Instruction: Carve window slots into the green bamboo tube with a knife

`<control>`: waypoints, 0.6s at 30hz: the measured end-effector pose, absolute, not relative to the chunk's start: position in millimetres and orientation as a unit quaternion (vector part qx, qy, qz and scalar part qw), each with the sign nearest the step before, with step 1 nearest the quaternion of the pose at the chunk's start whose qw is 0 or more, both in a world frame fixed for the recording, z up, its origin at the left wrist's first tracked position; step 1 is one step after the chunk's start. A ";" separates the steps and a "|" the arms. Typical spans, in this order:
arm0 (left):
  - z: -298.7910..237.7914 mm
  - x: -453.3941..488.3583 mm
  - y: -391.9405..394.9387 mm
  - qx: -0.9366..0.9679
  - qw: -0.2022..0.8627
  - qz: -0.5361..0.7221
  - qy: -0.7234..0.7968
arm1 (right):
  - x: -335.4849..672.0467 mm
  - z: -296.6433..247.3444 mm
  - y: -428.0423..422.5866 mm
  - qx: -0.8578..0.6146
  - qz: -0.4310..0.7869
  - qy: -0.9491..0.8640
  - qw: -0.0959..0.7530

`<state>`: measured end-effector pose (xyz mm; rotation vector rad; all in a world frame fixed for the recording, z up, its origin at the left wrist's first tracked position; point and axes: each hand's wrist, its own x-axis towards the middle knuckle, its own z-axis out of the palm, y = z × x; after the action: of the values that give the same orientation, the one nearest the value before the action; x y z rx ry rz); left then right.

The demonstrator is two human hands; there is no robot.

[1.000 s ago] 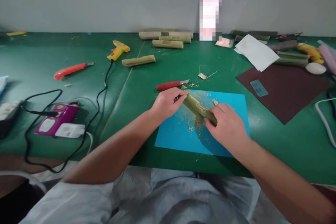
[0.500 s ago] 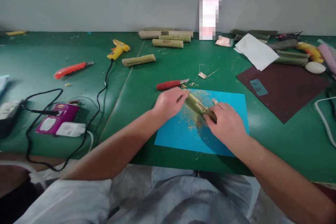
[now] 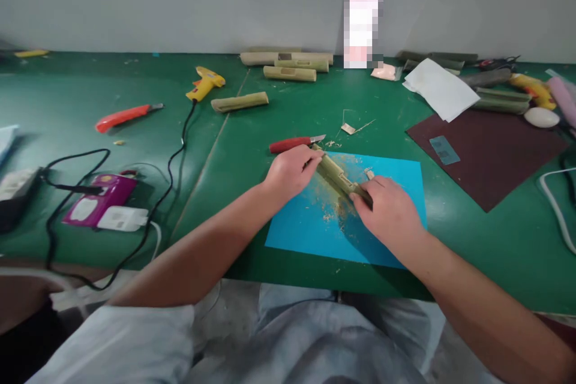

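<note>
The right hand (image 3: 389, 216) grips the near end of the bamboo piece (image 3: 338, 176). The piece runs diagonally between both hands, over the blue sheet (image 3: 301, 231), which carries shavings. The left hand (image 3: 290, 171) is closed around the far end. Just beyond the left hand, a red-handled knife (image 3: 293, 144) lies on the green table (image 3: 279, 108). Further bamboo sections (image 3: 288, 66) lie near the wall.

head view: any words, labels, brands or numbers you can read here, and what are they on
No text here can be read.
purple box: white label and a small round mark, print too small to read.
white adapter: grey print, too blurred to read.
pink and white thing at the wall: pixelated, nothing legible.
bamboo piece: no print visible.
</note>
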<state>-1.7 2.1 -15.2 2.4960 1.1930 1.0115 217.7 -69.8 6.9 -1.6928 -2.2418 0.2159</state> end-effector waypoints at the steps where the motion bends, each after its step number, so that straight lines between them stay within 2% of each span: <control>1: -15.5 -1.9 2.0 0.847 0.100 0.335 0.400 | 217.7 6.8 -69.9 -0.591 0.077 -0.787 0.161; 11: -15.8 0.4 0.8 0.867 0.120 0.327 0.356 | 216.8 6.7 -70.6 -0.582 0.074 -0.794 0.160; 15: -14.3 -1.3 2.6 0.840 0.111 0.353 0.397 | 216.7 6.0 -70.4 -0.586 0.072 -0.791 0.161; 18: -14.1 -2.3 1.6 0.865 0.118 0.326 0.362 | 216.4 6.2 -69.9 -0.582 0.077 -0.793 0.163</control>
<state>-2.3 1.6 -14.1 2.5307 1.0577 0.9546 216.4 -69.9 6.2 -1.6604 -2.2610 0.2188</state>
